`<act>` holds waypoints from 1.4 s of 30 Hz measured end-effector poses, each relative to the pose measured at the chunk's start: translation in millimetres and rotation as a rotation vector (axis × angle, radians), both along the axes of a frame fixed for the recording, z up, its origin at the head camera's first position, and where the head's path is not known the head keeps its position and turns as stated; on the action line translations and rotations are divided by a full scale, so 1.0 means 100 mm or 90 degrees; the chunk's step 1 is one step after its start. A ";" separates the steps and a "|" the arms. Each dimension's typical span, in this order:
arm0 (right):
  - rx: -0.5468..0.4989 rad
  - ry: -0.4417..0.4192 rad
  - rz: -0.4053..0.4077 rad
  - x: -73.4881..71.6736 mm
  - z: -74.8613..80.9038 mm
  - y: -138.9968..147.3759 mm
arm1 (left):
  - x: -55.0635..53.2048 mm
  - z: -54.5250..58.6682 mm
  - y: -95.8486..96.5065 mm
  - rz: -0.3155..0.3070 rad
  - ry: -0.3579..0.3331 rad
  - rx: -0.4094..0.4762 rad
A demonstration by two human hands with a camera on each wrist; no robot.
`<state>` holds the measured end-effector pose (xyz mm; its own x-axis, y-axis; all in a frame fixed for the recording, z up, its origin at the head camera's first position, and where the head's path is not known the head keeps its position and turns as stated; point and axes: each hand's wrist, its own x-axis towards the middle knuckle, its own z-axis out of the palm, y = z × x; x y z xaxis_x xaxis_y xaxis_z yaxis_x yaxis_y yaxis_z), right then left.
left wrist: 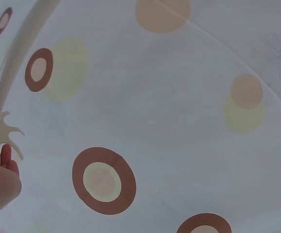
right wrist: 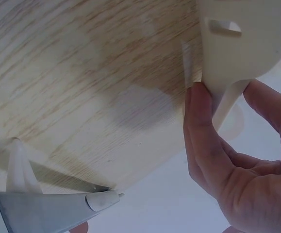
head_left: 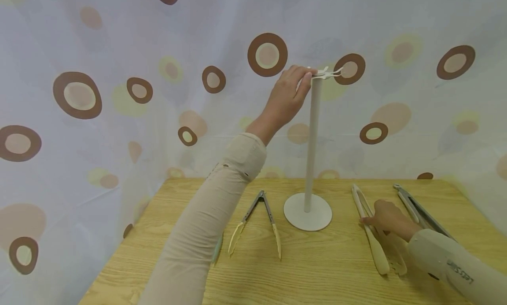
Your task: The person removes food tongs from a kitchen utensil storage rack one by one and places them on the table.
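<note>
A tall white stand point(head_left: 314, 137) with a round base carries a ring of curved hooks point(left wrist: 2, 132) at its top. My left hand point(head_left: 291, 91) grips this hooked top from the left, fingers over it and thumb lower; in the left wrist view, fingertips show between the hooks. To the right of the base, cream tongs point(head_left: 374, 248) lie lengthwise on the wooden table. My right hand point(head_left: 390, 219) pinches them about midway along, thumb on the left side. The right wrist view shows fingers and thumb on opposite edges of the slotted cream tongs point(right wrist: 247, 53).
Metal tongs with pale yellow tips point(head_left: 262, 198) lie spread on the table point(head_left: 317, 270) left of the base. Grey tongs point(head_left: 424, 214) lie right of my right hand. A pale green piece point(head_left: 217, 248) peeks out beside my left sleeve. A dotted curtain point(head_left: 237, 111) hangs behind the table.
</note>
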<state>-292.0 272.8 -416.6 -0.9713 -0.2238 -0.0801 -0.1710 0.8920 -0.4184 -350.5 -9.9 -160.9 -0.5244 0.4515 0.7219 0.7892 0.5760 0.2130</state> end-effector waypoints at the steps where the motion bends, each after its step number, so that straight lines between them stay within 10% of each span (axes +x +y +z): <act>1: -0.002 -0.002 -0.001 0.00 0.00 0.00 | 0.00 0.00 0.00 0.000 0.000 0.000; 26: -0.021 -0.052 0.005 0.11 0.06 -0.04 | 0.03 -0.03 0.01 0.031 0.030 -0.003; 42: -0.070 0.031 -0.011 0.16 0.27 0.01 | 0.02 -0.04 0.04 0.049 0.047 0.020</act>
